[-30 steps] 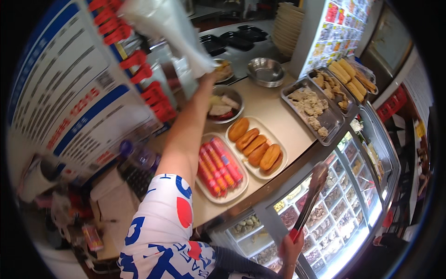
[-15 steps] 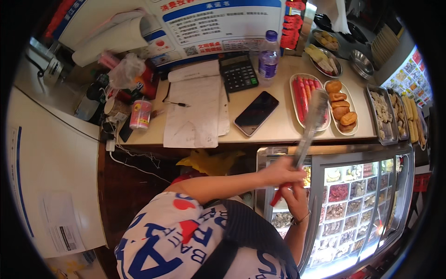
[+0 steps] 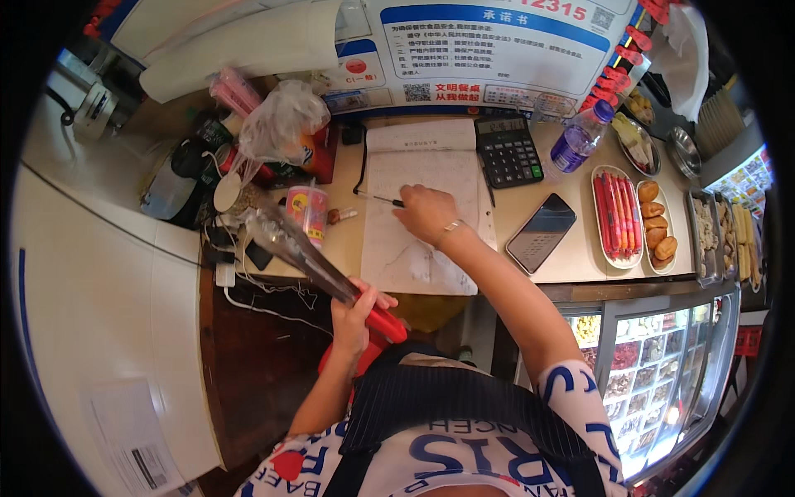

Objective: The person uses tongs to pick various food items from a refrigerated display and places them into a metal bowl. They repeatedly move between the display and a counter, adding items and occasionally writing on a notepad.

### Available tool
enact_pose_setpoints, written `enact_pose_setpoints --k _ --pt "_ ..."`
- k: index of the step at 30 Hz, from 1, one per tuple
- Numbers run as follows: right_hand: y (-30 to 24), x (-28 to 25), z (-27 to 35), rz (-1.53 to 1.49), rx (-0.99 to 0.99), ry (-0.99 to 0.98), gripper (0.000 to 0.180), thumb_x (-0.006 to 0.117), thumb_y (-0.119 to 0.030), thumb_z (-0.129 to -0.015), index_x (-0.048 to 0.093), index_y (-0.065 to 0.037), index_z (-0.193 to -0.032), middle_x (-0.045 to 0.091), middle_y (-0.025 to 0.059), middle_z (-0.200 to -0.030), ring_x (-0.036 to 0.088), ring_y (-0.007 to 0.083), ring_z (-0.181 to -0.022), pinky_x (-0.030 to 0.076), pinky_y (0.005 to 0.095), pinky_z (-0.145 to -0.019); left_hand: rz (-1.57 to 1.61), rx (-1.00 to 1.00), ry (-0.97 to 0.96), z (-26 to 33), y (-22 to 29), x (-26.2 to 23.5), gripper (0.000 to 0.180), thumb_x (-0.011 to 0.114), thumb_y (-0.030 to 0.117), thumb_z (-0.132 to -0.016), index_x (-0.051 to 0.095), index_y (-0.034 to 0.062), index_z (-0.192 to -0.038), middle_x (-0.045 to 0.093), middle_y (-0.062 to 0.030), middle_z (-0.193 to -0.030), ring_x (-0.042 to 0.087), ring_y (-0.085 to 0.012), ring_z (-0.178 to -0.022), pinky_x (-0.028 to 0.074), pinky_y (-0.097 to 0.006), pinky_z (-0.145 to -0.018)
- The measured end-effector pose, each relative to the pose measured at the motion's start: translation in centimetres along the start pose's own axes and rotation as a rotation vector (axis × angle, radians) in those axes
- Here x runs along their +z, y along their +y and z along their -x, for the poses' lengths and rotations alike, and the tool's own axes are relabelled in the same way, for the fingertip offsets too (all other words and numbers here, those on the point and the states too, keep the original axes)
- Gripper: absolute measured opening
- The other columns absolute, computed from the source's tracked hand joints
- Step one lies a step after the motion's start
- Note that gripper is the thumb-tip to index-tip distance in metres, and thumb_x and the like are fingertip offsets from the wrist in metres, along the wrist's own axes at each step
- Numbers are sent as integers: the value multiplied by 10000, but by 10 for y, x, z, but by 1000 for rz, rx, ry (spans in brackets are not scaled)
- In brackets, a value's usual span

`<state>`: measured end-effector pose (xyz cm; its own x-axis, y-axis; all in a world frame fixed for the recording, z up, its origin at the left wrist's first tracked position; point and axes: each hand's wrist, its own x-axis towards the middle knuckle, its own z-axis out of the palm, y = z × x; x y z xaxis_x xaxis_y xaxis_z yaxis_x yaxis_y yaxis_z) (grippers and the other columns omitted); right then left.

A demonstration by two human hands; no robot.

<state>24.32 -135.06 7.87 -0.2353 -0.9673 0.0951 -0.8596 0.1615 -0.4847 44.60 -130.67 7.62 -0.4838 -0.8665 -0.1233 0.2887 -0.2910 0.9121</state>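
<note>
Left hand (image 3: pixel 354 321), lower centre-left of frame: fingers clenched round the red handle of metal tongs (image 3: pixel 308 255). Tongs slant toward the upper left, far end blurred, reaching across near the printed cup (image 3: pixel 306 212).

Right hand (image 3: pixel 428 214), centre of frame: palm down, fingers curled, bracelet (image 3: pixel 451 228) at the wrist. Fingertips at the dark end of a slim pen (image 3: pixel 379 198); cannot tell whether they grip it or merely touch. Pen sits at centre-left, over the open notebook (image 3: pixel 414 253), pointing left.

Calculator (image 3: pixel 508 153) just right of the notebook's upper part; dark-screened phone (image 3: pixel 542 232) below it, tilted, near the right forearm. Purple-labelled bottle (image 3: pixel 578 142) stands upper right. Farther right, red-wrapped sticks (image 3: pixel 617 214) lie on an oval dish, browned rolls (image 3: pixel 654 224) beside them. Lit display case (image 3: pixel 650 369) at lower right
</note>
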Motion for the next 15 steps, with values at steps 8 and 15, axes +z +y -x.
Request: enact_pose_setpoints --k 8,15 --pt "17 -3 -36 -51 -24 -336 188 543 -206 -747 556 -28 -807 612 132 -763 601 240 -728 470 320 -609 4 8 -18 -27 9 -15 126 533 126 -779 444 37 -770 519 -95 -610 560 -218 -606 476 -374 -663" --pt "69 -12 22 -1068 453 376 155 570 -126 -745 441 -41 -740 508 27 -585 492 86 -448 368 215 -372 81 -166 -160 -63 4 -4 140 538 139 -775 435 46 -794 516 -85 -606 566 -217 -613 480 -358 -642"
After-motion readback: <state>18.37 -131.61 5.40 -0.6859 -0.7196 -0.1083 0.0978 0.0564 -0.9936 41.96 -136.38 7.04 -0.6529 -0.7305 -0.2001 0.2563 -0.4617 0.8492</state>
